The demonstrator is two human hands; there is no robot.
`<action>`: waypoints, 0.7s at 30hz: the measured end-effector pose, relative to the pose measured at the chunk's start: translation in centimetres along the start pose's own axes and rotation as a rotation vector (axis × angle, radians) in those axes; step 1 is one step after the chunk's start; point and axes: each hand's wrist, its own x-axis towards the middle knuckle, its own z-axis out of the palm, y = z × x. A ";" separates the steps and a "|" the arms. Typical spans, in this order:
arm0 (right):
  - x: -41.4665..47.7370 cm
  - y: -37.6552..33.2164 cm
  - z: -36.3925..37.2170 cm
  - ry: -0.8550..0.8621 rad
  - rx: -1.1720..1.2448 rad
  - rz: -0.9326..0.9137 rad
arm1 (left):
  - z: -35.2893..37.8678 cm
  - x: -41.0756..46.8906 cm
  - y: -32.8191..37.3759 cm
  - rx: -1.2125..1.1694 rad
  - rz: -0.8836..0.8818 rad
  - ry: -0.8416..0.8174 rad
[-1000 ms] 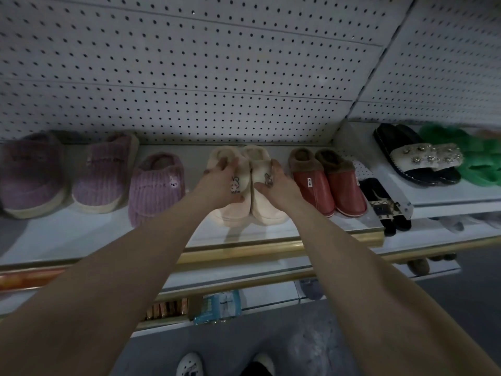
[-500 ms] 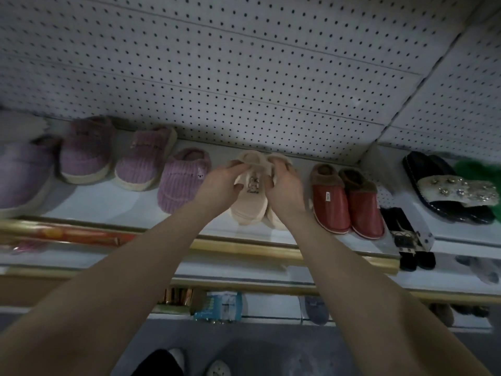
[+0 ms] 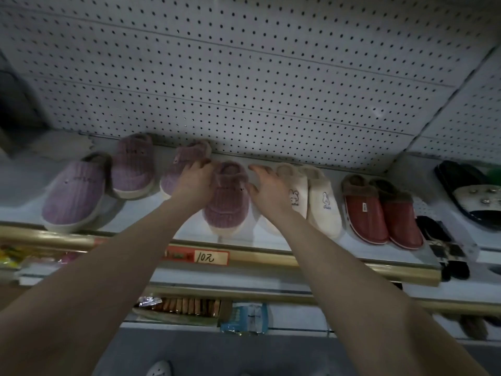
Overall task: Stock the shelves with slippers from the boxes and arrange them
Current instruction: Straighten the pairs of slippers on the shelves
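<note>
Purple slipper (image 3: 226,202) now sitting on shelf (image 3: 24,196) between both hands — left hand (image 3: 195,183) touching its side, right hand (image 3: 267,191) spread open, gripping nothing; cream pair (image 3: 311,199) released — arranging shifting leftward.

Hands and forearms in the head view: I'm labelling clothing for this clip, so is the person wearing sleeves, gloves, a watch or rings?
Nothing is worn on what shows. The left hand and right hand are bare, with no gloves and no visible rings. Both forearms are uncovered to the frame's lower edge: no sleeve cuffs, watch or bracelet appear. The dim, slightly blurred picture could hide a thin band.
</note>
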 end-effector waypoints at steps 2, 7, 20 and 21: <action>0.2 -1.1 1.0 -0.080 -0.012 0.042 | -0.8 0.4 -1.8 0.030 -0.048 -0.006; 0.8 -3.3 2.4 -0.211 -0.121 0.101 | -1.2 1.5 -5.8 -0.018 0.050 0.002; 1.5 -6.1 4.4 -0.348 -0.124 0.257 | -1.1 5.8 -8.9 -0.073 0.106 -0.205; 1.3 -6.2 4.3 -0.361 -0.138 0.257 | -1.1 6.0 -8.9 -0.075 0.114 -0.223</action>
